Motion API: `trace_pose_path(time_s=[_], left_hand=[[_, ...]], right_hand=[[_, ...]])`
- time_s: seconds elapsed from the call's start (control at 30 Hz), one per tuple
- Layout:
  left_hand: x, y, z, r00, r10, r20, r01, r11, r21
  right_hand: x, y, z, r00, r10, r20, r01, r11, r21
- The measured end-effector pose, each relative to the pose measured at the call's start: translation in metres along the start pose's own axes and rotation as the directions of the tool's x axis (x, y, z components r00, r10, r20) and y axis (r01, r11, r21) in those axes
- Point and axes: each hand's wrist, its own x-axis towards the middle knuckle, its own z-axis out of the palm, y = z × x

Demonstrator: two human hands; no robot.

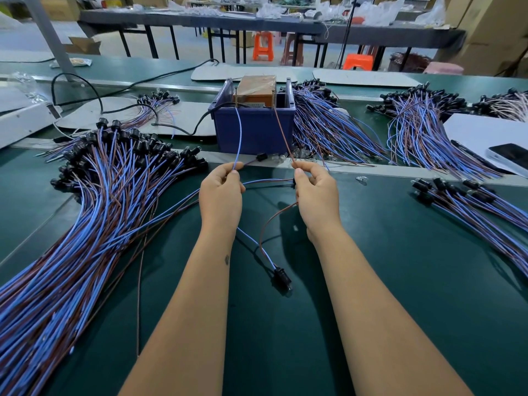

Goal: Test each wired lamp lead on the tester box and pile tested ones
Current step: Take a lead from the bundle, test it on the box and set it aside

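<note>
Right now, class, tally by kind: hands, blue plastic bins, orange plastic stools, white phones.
Hands: 2, left hand pinching a blue wire, right hand a brown wire
Blue plastic bin: 1
Orange plastic stools: 2
White phone: 1
Total: 6

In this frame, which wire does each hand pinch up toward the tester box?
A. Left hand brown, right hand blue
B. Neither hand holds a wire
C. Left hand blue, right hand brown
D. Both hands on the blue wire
C: the left hand pinches the blue wire and the right hand pinches the brown wire, both running up to the tester box.
</note>
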Motion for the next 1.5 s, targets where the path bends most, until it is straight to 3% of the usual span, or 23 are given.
trace_pose_path(time_s=[1.03, 1.2, 1.37, 1.5], left_hand=[[0.002, -0.003, 0.001, 1.0, 0.007, 0.001, -0.007, 1.0, 0.029], [0.001, 0.0, 0.003, 0.999, 0.014, 0.05, -0.014, 1.0, 0.001], [-0.008, 0.004, 0.013, 0.962, 0.019, 0.272, -0.014, 1.0, -0.019], [-0.015, 0.006, 0.014, 0.923, 0.062, 0.379, -0.071, 0.997, 0.011]], right_hand=[[-0.002, -0.005, 0.0, 1.0, 0.007, -0.003, -0.008, 0.999, -0.043], [-0.004, -0.008, -0.003, 0.998, 0.048, -0.03, -0.043, 0.99, 0.134], [-0.006, -0.015, -0.008, 0.992, 0.105, 0.076, -0.128, 0.889, 0.44], [-0.01, -0.019, -0.005, 0.989, 0.036, 0.143, -0.098, 0.885, 0.456]])
